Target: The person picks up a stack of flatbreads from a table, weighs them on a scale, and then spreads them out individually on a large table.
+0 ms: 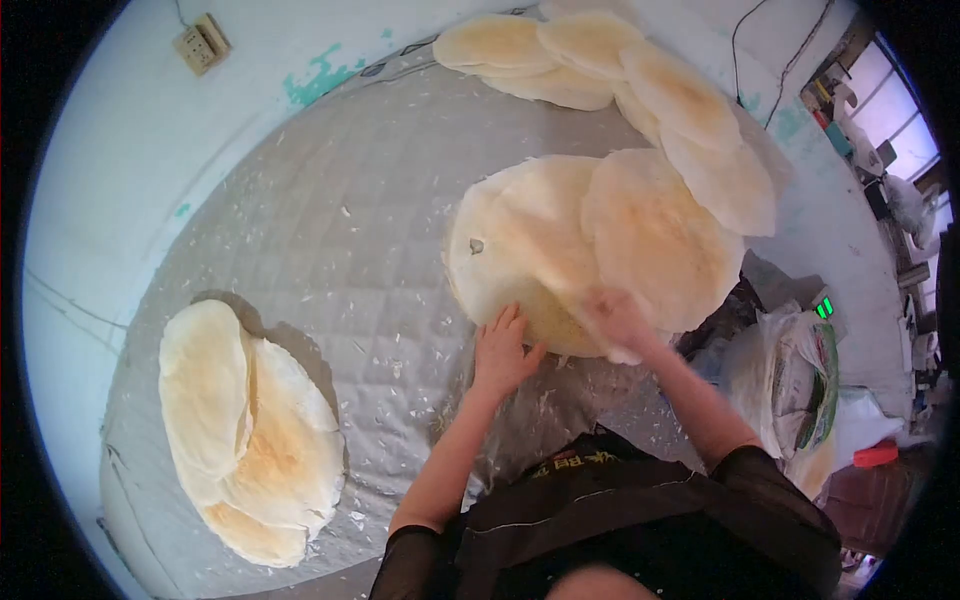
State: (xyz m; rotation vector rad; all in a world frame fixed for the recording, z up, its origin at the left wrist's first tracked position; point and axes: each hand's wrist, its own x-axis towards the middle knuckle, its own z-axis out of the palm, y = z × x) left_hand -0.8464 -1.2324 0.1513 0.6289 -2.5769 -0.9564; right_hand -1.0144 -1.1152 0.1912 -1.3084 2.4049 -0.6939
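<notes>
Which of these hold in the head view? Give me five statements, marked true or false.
1. The left hand touches the near edge of the middle pile of pale sheets. True.
2. The right hand shows sharp and clear. False: it is blurred.
3. The wall socket is at the picture's upper right. False: upper left.
4. The left pile of sheets lies on the grey cover, apart from the middle pile. True.
5. The sleeves are white. False: they are dark.
</notes>
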